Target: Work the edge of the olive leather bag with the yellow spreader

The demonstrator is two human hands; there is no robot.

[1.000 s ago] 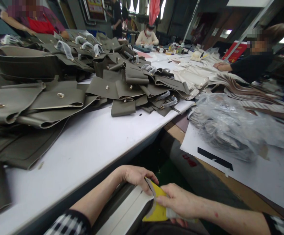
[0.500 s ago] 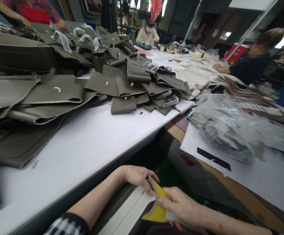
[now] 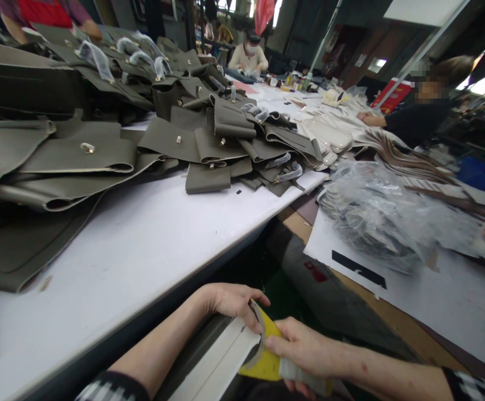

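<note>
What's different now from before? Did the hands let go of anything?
The dark green pieces shifted slightly left and up in view, probably because the head turned. Nothing was let go: the left hand is still on the white strip, the right hand on the yellow piece.

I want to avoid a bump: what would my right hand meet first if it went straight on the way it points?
Past the yellow piece your right hand grips, probably your left hand, though depth is unclear.

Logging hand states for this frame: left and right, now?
Left hand: closed on white strip.
Right hand: closed, gripping yellow piece.
</note>
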